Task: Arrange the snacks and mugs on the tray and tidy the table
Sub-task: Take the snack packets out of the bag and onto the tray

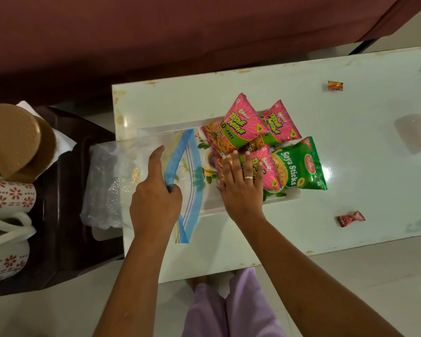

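Right hand [242, 190]: fingers straight and spread, lying flat on the nearest pink packet [265, 166], gripping nothing

Left hand [156, 200]: forefinger straight along the clear zip bag [112, 176], the other fingers curled onto its blue seal strip

Snacks: upper pink packet [243, 122] and far pink packet [281, 125], heaped just past the right fingertips. Green packet [299, 164] just beside the right little finger. All four lie on the flowered tray [204, 122], whose other end runs under the bag near the left fingers

Mugs [7, 195]: white with red flowers, on a dark stool [66, 215], well out past the left little finger; not yet on the tray

Wrapped sweets [335, 85] [350, 218]: loose on the table [350, 154], well beyond the right fingertips

Lettering: pink packs read "BINGO! TEDHE MEDHE", "50% FREE" and "5". The green pack reads "Soya Sticks" and "10", with a red badge whose script is too small to be sure of

Hazards, as judged: the glossy packets are stacked askew and the green one overhangs the rim, so a sideways push may slide it off. Tugging the bag may drag the tray with it
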### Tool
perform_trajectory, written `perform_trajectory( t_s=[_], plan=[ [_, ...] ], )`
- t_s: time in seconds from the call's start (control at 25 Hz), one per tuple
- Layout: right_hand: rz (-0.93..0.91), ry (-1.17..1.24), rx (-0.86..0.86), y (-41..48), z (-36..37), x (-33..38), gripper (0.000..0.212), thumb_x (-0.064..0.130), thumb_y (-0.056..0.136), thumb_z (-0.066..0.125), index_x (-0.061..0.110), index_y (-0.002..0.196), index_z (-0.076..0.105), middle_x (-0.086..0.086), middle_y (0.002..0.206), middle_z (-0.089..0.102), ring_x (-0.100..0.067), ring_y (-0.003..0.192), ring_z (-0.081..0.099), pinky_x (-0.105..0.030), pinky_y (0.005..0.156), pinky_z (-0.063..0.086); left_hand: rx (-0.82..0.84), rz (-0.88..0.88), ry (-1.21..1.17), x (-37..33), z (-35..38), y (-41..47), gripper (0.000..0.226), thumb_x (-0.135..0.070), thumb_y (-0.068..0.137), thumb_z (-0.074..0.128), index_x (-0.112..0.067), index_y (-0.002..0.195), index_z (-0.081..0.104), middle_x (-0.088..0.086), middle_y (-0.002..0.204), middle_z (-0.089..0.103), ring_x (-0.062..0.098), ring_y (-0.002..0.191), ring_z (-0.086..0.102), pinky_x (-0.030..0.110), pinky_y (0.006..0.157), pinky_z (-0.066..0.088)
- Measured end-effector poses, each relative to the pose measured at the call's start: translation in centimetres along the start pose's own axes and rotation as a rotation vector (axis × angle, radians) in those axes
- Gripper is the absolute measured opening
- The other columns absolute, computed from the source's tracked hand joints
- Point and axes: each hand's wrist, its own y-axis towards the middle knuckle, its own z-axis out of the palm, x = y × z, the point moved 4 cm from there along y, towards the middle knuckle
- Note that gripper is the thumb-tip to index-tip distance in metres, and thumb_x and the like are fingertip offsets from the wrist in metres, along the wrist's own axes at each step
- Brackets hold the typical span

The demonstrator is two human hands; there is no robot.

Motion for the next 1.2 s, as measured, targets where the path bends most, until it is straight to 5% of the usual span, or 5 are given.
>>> perform_trajectory(
  t_s=[0.36, 0.68, 0.88, 1.04, 1.2],
  plan=[
    [-0.221, 0.429, -0.135, -1.8, -5.6, 4.0, 0.091, -0.015, 0.065, 0.047, 0.04, 0.137, 0.037, -0.012, 0.153, 0.029, -0.041, 0.14, 0.017, -0.057, 0.106, 0.034, -0.072, -0.021, -0.129, 0.4, -3.3, -0.2, 0.059, -0.016, 0.092, 0.051, -0.038, 0.141, 0.028, 0.005, 0.08, 0.06, 0.023, 0.071, 0.065, 0.042, 0.06, 0.058],
    [-0.37, 0.526, -0.316, -2.4, -18.0, 5.1, 0.005, 0.024, 0.075, 0.074, 0.023, 0.075, 0.069, -0.018, 0.136, 0.052, -0.052, 0.132, 0.033, -0.06, 0.097, 0.041, 0.08, 0.241, -0.092, -2.4, -12.7, -2.7, 0.039, -0.015, 0.089, 0.057, -0.03, 0.124, 0.059, 0.001, 0.063, 0.052, 0.017, 0.059, 0.052, 0.031, 0.055, 0.046],
    [-0.34, 0.577, -0.536, -5.4, -29.0, 4.6, 0.013, 0.028, 0.071, 0.077, 0.02, 0.076, 0.068, -0.014, 0.133, 0.054, -0.049, 0.135, 0.028, -0.064, 0.097, 0.038, 0.269, 0.437, 0.162, -5.1, -16.5, -9.5, 0.081, -0.076, 0.068, 0.052, -0.036, 0.136, 0.036, -0.013, 0.121, 0.046, 0.015, 0.113, 0.048, 0.038, 0.093, 0.046],
    [-0.317, 0.533, -0.626, -7.2, -34.9, 2.6, 0.036, 0.043, 0.068, 0.076, 0.021, 0.092, 0.06, -0.008, 0.14, 0.043, -0.038, 0.14, 0.02, -0.054, 0.106, 0.036, -0.021, 0.653, 0.324, -6.6, -20.0, -11.7, 0.053, -0.022, 0.088, 0.059, -0.025, 0.138, 0.043, 0.011, 0.111, 0.068, 0.028, 0.089, 0.064, 0.036, 0.076, 0.05],
    [-0.176, 1.082, -0.544, -8.5, -38.4, -3.6, 0.1, 0.039, 0.059, 0.086, 0.027, 0.141, 0.029, -0.003, 0.151, 0.023, -0.016, 0.142, 0.023, -0.029, 0.115, 0.027, 0.015, 0.782, 0.343, -11.7, -23.4, -11.7, 0.044, -0.012, 0.089, 0.051, -0.036, 0.126, 0.056, -0.002, 0.11, 0.07, 0.027, 0.095, 0.064, 0.038, 0.083, 0.049]
  ],
)
